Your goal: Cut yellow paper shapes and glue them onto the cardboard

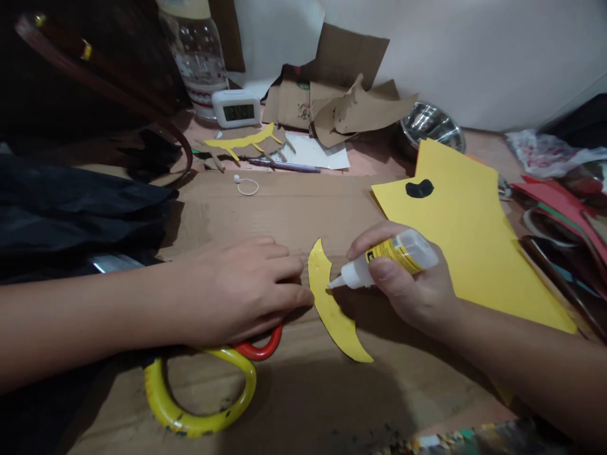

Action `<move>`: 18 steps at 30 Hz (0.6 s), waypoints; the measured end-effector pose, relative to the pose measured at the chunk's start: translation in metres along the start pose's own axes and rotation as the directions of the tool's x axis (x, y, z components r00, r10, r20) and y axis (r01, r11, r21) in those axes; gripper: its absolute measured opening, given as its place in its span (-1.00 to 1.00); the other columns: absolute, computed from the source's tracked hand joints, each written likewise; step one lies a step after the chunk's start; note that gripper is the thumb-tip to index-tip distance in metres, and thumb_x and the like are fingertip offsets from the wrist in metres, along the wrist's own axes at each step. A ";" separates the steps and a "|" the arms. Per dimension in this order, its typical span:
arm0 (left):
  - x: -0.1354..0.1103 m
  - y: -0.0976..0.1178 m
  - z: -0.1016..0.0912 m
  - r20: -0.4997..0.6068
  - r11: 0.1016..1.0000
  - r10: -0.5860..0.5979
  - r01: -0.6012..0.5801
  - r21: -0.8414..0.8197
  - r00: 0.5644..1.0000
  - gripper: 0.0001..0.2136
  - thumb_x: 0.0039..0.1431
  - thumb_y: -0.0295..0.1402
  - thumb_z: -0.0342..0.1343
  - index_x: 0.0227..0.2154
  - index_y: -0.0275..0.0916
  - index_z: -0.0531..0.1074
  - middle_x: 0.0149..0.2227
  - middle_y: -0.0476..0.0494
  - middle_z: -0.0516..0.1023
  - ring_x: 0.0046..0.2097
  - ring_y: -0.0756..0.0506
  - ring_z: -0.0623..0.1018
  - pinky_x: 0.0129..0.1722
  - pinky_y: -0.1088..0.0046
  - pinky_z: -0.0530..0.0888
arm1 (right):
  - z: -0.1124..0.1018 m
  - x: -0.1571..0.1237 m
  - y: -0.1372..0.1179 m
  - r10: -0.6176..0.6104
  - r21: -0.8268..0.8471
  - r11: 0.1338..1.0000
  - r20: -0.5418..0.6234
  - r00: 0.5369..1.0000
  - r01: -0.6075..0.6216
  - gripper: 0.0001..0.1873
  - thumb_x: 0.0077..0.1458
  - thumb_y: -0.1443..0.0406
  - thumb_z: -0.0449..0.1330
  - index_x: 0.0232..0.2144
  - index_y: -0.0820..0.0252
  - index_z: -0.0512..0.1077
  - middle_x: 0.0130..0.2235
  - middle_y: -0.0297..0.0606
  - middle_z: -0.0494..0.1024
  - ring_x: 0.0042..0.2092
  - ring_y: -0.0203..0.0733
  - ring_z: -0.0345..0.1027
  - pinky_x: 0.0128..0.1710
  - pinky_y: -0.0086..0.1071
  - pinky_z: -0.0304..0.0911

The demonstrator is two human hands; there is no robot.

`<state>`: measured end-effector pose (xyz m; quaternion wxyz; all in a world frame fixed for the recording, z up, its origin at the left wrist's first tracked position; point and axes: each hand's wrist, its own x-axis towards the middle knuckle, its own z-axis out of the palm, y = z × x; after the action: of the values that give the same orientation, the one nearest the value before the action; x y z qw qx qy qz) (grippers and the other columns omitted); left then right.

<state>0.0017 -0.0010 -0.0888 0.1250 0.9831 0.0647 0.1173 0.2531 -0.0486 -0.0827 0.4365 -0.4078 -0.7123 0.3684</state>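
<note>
A white wall [474, 57] backs the cluttered table, where a flat sheet of cardboard [284, 205] serves as the work surface. From where I stand, the right hand [415, 281] is clamped around a bottle [391, 254], its nozzle aimed down at the right edge of a curved yellow strip [331, 303]; whether the tip touches, I can't tell. The strip lies on the cardboard between the hands, with small glossy spots on its upper part. The left hand [241, 287] lies palm down just left of the strip, fingers bent and close together, a fingertip at its edge; I can't tell whether it grips anything underneath. Scissors [249, 379] lie partly under that arm, left of the strip. Right of the strip is a yellow sheet [478, 240]; well beyond the strip stand a clock [237, 109] and a bowl [439, 126].
</note>
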 end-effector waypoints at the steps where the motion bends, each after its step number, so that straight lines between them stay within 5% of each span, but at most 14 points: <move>1: 0.000 0.000 0.000 -0.002 1.000 0.002 -0.002 0.006 1.000 -0.77 0.33 -0.43 0.04 -0.03 -0.22 0.51 -0.22 -0.16 0.53 -0.26 -0.14 0.45 -0.25 0.29 0.33 | 0.000 0.001 0.000 -0.002 -0.014 1.000 -0.006 1.000 0.002 -0.73 0.30 0.03 0.22 -0.31 0.05 0.49 -0.40 -0.30 0.59 -0.43 -0.26 0.46 -0.50 -0.41 0.34; 13: -0.001 0.004 0.002 -0.106 0.995 0.035 -0.025 0.092 0.994 -0.78 0.36 -0.43 0.01 -0.08 -0.26 0.54 -0.23 -0.19 0.56 -0.27 -0.13 0.47 -0.25 0.30 0.36 | 0.002 0.006 -0.008 -0.079 -0.174 0.982 -0.029 0.996 0.073 -0.68 0.29 -0.01 0.22 -0.34 0.06 0.46 -0.41 -0.30 0.60 -0.42 -0.24 0.48 -0.48 -0.38 0.34; 18: 0.000 0.001 0.000 -0.173 0.987 -0.057 0.081 0.135 0.983 -0.77 0.39 -0.40 -0.02 -0.16 -0.28 0.56 -0.29 -0.17 0.55 -0.29 -0.13 0.45 -0.27 0.30 0.36 | -0.005 0.010 -0.013 -0.059 -0.235 0.971 -0.049 0.997 0.046 -0.70 0.30 0.02 0.22 -0.34 0.09 0.46 -0.43 -0.33 0.59 -0.44 -0.28 0.45 -0.49 -0.41 0.31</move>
<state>0.0017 -0.0017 -0.0889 0.0530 0.9732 0.1173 0.1905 0.2515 -0.0441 -0.0664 0.4147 -0.4475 -0.7489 0.2588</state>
